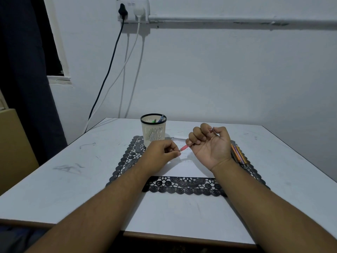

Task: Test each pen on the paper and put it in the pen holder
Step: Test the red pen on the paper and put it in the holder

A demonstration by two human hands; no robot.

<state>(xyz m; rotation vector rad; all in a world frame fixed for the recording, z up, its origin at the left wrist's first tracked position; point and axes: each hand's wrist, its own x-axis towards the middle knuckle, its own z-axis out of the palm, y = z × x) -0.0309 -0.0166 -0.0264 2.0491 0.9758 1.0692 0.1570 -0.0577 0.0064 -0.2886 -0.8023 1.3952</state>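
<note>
My right hand (209, 145), palm up, is closed around a pink pen (184, 148) above the white paper (189, 168). My left hand (160, 152) pinches the pen's lower tip, perhaps its cap; I cannot tell which. The cream pen holder (153, 131) with a black rim stands just behind my left hand. A green pen and a blue pen (161, 118) stand in it. Several orange and coloured pens (238, 152) lie on the mat to the right of my right wrist, partly hidden by it.
A black lace placemat (127, 157) lies under the paper and holder on the white table (73, 179). A clear pen case or cap (177, 139) lies behind the paper. Cables (113, 59) hang from a wall socket at the back left.
</note>
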